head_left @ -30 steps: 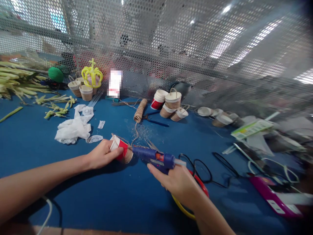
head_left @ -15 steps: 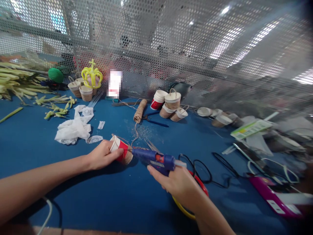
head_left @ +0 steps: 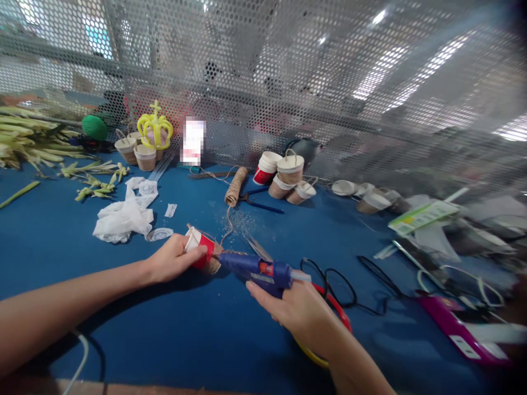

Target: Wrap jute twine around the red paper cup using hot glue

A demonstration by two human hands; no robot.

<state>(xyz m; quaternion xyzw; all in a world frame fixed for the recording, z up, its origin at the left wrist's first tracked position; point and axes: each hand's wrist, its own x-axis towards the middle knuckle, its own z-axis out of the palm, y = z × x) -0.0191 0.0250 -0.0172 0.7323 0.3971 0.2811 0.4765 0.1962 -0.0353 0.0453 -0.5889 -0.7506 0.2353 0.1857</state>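
My left hand (head_left: 176, 258) is closed around a red and white paper cup (head_left: 199, 244), which lies tilted with its rim towards the upper left. Brown twine is wrapped round the cup's base end. In my right hand (head_left: 290, 302) is a blue glue gun (head_left: 253, 269) with a clear glue stick poking out of its back. The gun's nozzle is at the twine-covered end of the cup; whether it touches cannot be made out. From the cup a strand runs up to a roll of twine (head_left: 236, 187). Scissors blades (head_left: 258, 247) show just behind the gun.
Pliers (head_left: 263, 204) lie beside the twine roll, before several small twine-wrapped cups (head_left: 290, 167). White lace (head_left: 123, 219) lies at left. A black cord (head_left: 341, 285), red and yellow tape rings (head_left: 341, 318) and a purple power strip (head_left: 461, 334) are at right. Perforated metal (head_left: 255, 71) walls the back.
The glue gun has shifted slightly left and down along the cup's twine-covered end. My left hand and the cup have barely moved.
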